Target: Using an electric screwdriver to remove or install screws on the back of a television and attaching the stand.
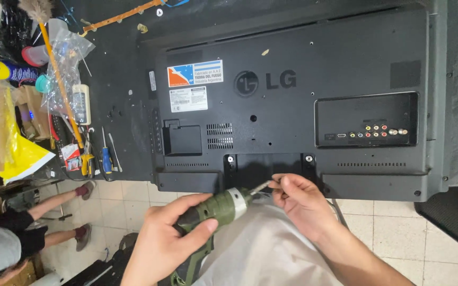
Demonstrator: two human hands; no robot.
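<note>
Gripping a green cordless drill (219, 207) by its body, the left hand (168, 244) is closed around the tool, index finger laid along the top. The drill sits low in the frame, over the person's white-clad lap, its silver bit (260, 187) pointing up and right toward the bottom edge of a black flat-screen television (292, 100) lying face down on a dark workbench (117, 95). The right hand (300, 204) is pinched shut on the bit's tip, thumb and fingers together. 2 screws (309, 158) show just above the hands, either side of the stand recess. A blue-handled screwdriver (106, 156) lies well apart at left. Another person's legs (59, 204) show over the tiled floor (398, 233).
</note>
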